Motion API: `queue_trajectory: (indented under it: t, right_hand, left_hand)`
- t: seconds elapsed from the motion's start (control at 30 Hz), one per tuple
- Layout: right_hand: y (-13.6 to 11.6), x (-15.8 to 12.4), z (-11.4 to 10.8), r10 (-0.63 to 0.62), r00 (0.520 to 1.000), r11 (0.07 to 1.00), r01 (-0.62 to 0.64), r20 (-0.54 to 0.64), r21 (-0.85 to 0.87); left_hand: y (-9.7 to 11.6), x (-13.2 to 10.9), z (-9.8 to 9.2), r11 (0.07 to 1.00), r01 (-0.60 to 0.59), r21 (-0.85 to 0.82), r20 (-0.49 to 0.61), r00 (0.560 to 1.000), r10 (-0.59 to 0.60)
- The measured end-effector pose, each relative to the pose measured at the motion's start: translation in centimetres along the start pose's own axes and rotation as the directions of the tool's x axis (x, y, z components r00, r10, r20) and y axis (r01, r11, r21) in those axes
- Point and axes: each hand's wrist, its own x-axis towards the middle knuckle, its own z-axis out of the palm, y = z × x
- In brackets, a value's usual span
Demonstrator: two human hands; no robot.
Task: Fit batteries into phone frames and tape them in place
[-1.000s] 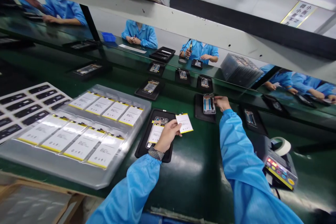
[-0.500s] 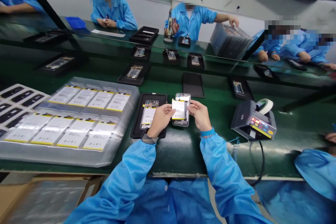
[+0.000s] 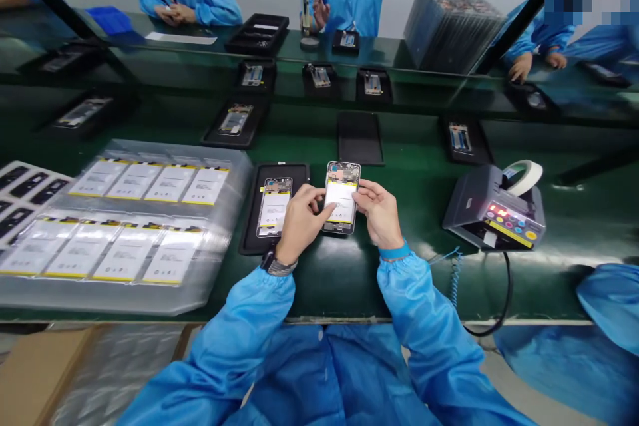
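A phone frame [image 3: 348, 172] stands out in front of me with a white battery [image 3: 341, 193] lying inside it, yellow bands at its ends. My left hand [image 3: 303, 218] is at the frame's left side, its thumb on the battery and its fingers curled by the edge. My right hand [image 3: 378, 212] grips the frame's right edge between thumb and fingers. Just left, a second phone frame [image 3: 277, 185] with a battery lies in a black tray [image 3: 251, 218], partly behind my left hand.
A clear plastic tray [image 3: 200, 299] of several batteries lies at left, beside a sheet of black pieces [image 3: 30, 181]. The tape dispenser [image 3: 474, 203] and its cable are at right. Black trays sit farther back, where people in blue work behind a shelf.
The battery, earlier held above the frame between both hands, now lies in it. My left thumb has moved onto the battery; my right hand has shifted to the frame's edge. The view has shifted.
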Motion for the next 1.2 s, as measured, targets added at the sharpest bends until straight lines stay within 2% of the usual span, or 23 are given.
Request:
queue_trajectory:
  t: [0.1,0.2,0.27,0.33,0.4,0.53,0.63,0.77,0.9,1.0,1.1,1.2]
  right_hand:
    - [-0.1,-0.2,-0.1,0.013,1.0,1.0,-0.013,0.022,0.017]
    - [-0.3,-0.4,0.0,0.038,0.998,0.998,-0.04,0.047,0.044]
    - [-0.5,-0.6,0.1,0.051,0.997,0.997,-0.054,0.059,0.048]
    - [-0.6,-0.8,0.2,0.054,0.995,0.998,-0.056,0.085,0.024]
    - [-0.8,-1.0,0.1,0.031,0.992,0.999,-0.027,0.123,-0.033]
    - [-1.1,-1.2,-0.1,0.081,0.963,0.984,-0.037,0.256,-0.172]
    - [-1.1,-1.5,0.0,0.112,0.943,0.984,-0.061,0.313,-0.167]
    - [-0.8,-1.9,0.5,0.08,0.949,0.988,-0.036,0.306,-0.147]
    - [-0.6,-2.0,0.9,0.075,0.953,0.988,-0.031,0.295,-0.15]
    - [-0.7,-1.9,0.7,0.023,0.968,0.992,0.01,0.249,-0.128]
    - [-0.9,-1.9,0.7,-0.026,0.978,0.988,0.057,0.207,-0.144]
    - [-0.9,-2.3,1.0,-0.046,0.978,0.985,0.078,0.205,-0.151]
  left_hand:
    - [-0.1,-0.2,0.3,0.999,-0.04,0.035,-0.053,0.998,0.041]
    - [-0.4,0.0,0.6,0.987,0.08,-0.138,-0.046,0.995,-0.087]
    - [-0.4,0.2,0.6,0.917,0.238,-0.319,0.097,0.971,-0.218]
    - [-0.4,0.4,0.4,0.817,0.377,-0.437,0.271,0.921,-0.281]
    - [-0.1,0.5,0.2,0.752,0.428,-0.501,0.33,0.898,-0.291]
    - [0.4,0.5,-0.1,0.714,0.423,-0.558,0.289,0.906,-0.31]
    - [0.4,0.6,0.1,0.669,0.446,-0.594,0.288,0.895,-0.34]
    - [0.2,0.6,0.3,0.627,0.447,-0.639,0.257,0.891,-0.374]
    - [0.4,0.5,0.2,0.688,0.401,-0.604,0.213,0.914,-0.346]
    - [0.8,0.3,0.2,0.725,0.407,-0.556,0.265,0.913,-0.309]
    - [1.0,0.1,0.5,0.689,0.453,-0.566,0.337,0.89,-0.308]
    - [0.9,-0.1,1.1,0.654,0.478,-0.586,0.337,0.878,-0.34]
